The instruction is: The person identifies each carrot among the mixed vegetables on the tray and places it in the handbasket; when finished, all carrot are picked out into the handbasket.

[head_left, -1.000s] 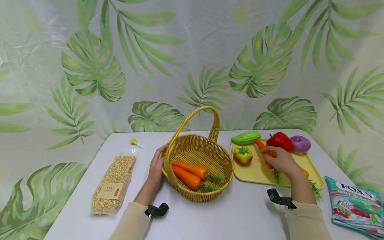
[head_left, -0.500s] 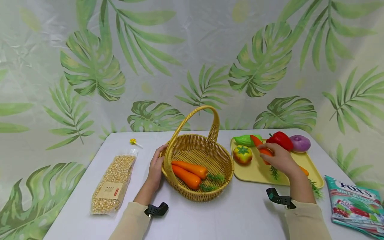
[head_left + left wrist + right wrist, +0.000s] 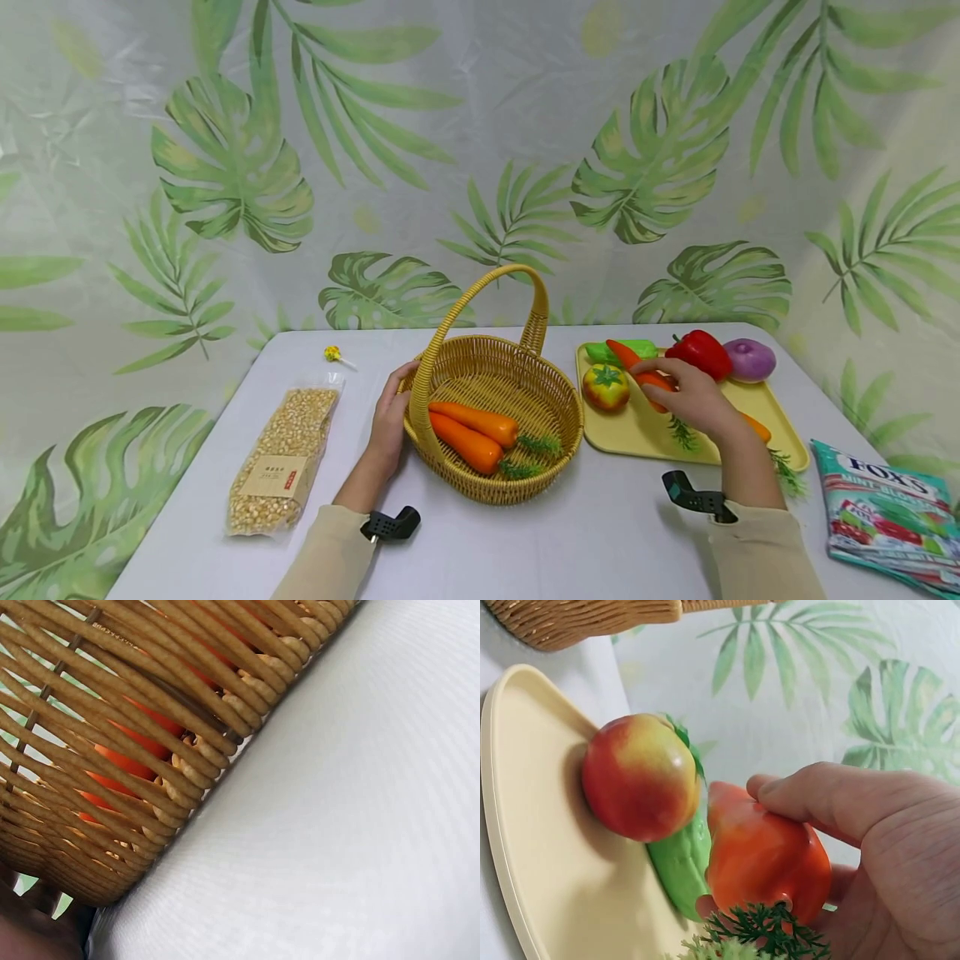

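My right hand (image 3: 693,396) pinches an orange-red toy carrot (image 3: 624,354) between thumb and fingers, lifted above the yellow tray (image 3: 626,442). In the right wrist view the carrot (image 3: 765,862) has its green leafy end nearest the camera. My left hand (image 3: 390,421) grips the left rim of a wicker basket (image 3: 487,348), next to the foot of its handle. Two orange carrots (image 3: 468,442) lie inside the basket. On the tray sit a round red-yellow fruit (image 3: 606,388) and a green bitter melon (image 3: 643,348), partly behind the held carrot.
A red bell pepper (image 3: 701,353) and a purple onion (image 3: 750,360) lie at the tray's back right. Another carrot (image 3: 757,428) is partly behind the right wrist. A FOX'S candy bag (image 3: 888,508) lies far right; a corn kernel bag (image 3: 285,462) and lollipop (image 3: 333,354) lie left.
My right hand has lifted the carrot off the tray and carried it left, over the bitter melon and close to the round fruit. The left hand and basket have stayed put.
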Tool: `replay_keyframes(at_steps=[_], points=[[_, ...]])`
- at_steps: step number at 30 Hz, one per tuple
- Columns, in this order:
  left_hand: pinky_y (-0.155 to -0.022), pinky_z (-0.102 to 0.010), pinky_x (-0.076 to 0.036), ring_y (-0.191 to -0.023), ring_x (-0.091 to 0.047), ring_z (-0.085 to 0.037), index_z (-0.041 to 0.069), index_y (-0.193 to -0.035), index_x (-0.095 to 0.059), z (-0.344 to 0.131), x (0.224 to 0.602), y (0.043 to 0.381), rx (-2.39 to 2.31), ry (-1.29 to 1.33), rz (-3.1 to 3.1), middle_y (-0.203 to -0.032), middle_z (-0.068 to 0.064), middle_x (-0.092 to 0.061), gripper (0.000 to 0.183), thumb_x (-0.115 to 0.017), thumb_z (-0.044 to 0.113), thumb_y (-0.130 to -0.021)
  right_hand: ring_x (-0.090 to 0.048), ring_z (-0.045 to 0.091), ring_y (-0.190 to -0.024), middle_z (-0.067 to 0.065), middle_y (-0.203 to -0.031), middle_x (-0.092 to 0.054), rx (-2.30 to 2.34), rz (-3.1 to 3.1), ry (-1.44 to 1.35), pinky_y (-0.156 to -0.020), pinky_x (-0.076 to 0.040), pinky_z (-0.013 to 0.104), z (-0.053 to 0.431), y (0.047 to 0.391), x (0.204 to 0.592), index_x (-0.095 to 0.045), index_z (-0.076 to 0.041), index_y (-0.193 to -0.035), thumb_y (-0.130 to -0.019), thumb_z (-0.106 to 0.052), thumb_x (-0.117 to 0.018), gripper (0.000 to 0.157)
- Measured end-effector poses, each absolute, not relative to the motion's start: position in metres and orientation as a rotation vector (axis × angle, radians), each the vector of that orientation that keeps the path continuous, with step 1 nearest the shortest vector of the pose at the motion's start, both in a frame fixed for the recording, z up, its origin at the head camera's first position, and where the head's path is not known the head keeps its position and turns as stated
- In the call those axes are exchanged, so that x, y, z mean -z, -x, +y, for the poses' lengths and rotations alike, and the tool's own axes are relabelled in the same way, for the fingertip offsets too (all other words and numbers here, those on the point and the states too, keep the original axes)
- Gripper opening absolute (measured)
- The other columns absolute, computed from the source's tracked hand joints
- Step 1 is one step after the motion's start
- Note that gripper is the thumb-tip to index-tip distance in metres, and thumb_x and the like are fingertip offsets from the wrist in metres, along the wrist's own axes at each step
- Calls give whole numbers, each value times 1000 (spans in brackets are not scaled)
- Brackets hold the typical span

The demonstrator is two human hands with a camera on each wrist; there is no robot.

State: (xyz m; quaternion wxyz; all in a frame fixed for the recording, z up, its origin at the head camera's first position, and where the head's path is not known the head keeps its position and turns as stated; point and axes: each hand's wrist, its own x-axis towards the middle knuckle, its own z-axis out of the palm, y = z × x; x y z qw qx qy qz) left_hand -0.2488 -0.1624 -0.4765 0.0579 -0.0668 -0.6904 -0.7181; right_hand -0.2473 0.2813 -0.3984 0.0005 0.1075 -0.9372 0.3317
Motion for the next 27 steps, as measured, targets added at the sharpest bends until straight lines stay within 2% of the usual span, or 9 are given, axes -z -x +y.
replay_keyframes(at_steps=[6,15,17,23,27], points=[[-111,-16,-34,-141,-39,-8,30,-142,-47,-162,476,248,2172,194,-2102,-152,13,-43,45,-34,14,-102,-57,28,-100,17,-126,-61,-1058,-2953,-384,-76,-52,31,276,246,397,-64,-16,-128,-98,-24,-61,31],[-123,-39,-24,-143,-37,-9,29,-141,-48,-162,476,248,2170,192,-2095,-152,12,-43,44,-35,15,-102,-52,28,-100,15,-124,-61,-1083,-2944,-445,-74,-47,32,265,243,389,-67,-21,-121,-98,-22,-60,24],[-123,-39,-24,-143,-37,-9,29,-141,-48,-162,475,248,2167,193,-2095,-152,12,-43,44,-35,15,-102,-51,28,-100,14,-121,-62,-1074,-2946,-464,-74,-46,33,263,243,389,-68,-22,-118,-98,-20,-59,23],[-118,-28,-29,-142,-39,-8,30,-141,-48,-162,476,248,2163,200,-2101,-151,12,-44,44,-35,15,-102,-50,26,-96,10,-114,-62,-1102,-2952,-529,-72,-44,31,256,244,388,-68,-24,-114,-96,-15,-58,23],[-121,-34,-27,-142,-38,-8,29,-141,-49,-162,475,248,2159,203,-2102,-151,12,-44,44,-35,15,-102,-54,25,-100,5,-116,-65,-1104,-2944,-595,-80,-47,33,252,242,388,-69,-23,-113,-96,-14,-58,22]])
